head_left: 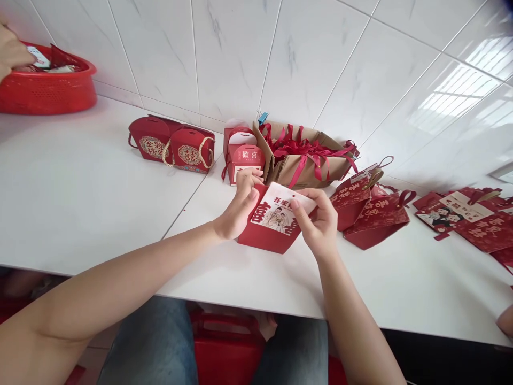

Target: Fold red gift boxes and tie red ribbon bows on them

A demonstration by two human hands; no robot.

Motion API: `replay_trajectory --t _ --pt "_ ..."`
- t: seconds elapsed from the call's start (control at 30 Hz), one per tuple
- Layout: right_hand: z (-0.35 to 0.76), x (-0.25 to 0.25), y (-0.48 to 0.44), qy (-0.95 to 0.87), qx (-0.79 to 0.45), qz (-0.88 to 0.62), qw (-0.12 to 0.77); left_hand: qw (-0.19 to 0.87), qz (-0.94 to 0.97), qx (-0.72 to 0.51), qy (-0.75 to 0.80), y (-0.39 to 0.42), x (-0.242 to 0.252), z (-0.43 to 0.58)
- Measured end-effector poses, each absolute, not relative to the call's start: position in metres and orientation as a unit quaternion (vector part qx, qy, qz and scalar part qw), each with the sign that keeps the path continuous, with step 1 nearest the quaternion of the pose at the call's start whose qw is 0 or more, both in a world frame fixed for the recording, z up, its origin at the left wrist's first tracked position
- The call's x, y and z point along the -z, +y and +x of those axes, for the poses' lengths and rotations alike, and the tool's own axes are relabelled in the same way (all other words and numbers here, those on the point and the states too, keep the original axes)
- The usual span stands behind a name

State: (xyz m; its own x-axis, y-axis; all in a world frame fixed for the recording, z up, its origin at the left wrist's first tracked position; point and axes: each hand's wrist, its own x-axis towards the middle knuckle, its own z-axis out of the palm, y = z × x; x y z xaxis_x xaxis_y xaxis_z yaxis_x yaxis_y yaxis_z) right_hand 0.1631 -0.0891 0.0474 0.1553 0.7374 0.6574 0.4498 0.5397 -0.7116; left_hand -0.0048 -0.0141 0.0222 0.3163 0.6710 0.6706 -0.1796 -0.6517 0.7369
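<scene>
I hold a small red gift box with a white printed front panel over the white table. My left hand grips its left top edge, fingers curled over the rim. My right hand pinches the white top flap on the right side. The box rests on or just above the tabletop, tilted toward me.
Behind it stands a cardboard box full of red ribbons, beside two assembled red boxes and two rope-handled red bags. Folded red boxes and flat ones lie right. Another person's hand reaches into a red basket far left.
</scene>
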Motion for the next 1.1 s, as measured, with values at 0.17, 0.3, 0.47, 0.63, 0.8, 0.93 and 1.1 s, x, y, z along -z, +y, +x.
replay_trajectory --t 0.17,0.3,0.47,0.63,0.8,0.93,1.1 --pt "0.158 -0.049 -0.09 -0.654 -0.096 -0.475 0.581 0.338 0.725 -0.581 0.147 -0.017 -0.034 -0.004" --pt "0.152 -0.049 -0.089 -0.662 -0.085 -0.454 0.59 0.336 0.738 -0.571 0.132 -0.025 -0.05 -0.007" --pt "0.147 -0.047 -0.088 -0.651 -0.098 -0.457 0.598 0.318 0.745 -0.557 0.183 -0.03 -0.056 -0.01" --pt "0.145 -0.045 -0.087 -0.646 -0.141 -0.437 0.61 0.326 0.739 -0.566 0.167 -0.028 -0.051 -0.009" --pt "0.145 -0.046 -0.086 -0.645 -0.094 -0.447 0.613 0.33 0.742 -0.562 0.16 -0.027 -0.05 -0.009" --pt "0.144 -0.046 -0.086 -0.643 -0.102 -0.441 0.618 0.323 0.745 -0.563 0.154 -0.027 -0.05 -0.009" --pt "0.145 -0.046 -0.084 -0.633 -0.099 -0.459 0.616 0.311 0.746 -0.563 0.173 -0.027 -0.05 -0.009"
